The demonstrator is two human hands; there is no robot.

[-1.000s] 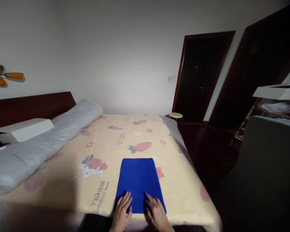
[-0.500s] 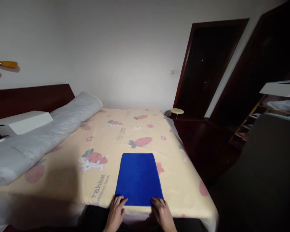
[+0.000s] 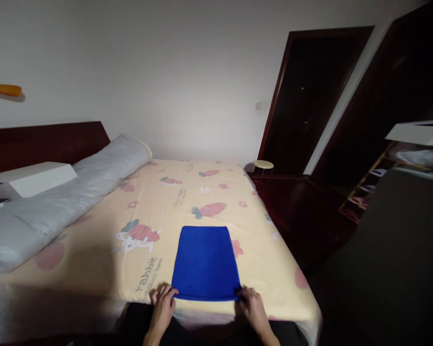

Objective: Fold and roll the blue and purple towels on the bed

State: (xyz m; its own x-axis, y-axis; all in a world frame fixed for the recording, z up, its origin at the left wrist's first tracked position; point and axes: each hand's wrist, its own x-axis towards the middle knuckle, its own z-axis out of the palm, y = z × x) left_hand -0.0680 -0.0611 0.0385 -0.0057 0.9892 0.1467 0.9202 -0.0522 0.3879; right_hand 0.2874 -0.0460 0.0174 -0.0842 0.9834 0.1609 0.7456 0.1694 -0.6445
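Plain blue rectangular cloth (image 3: 205, 262), mostly flat on the pale-yellow printed sheet (image 3: 270, 283), by its near edge.

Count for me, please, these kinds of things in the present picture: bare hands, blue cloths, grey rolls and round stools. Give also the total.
Bare hands: 2 (left hand, right hand)
Blue cloth: 1
Grey roll: 1
Round stool: 1
Total: 5
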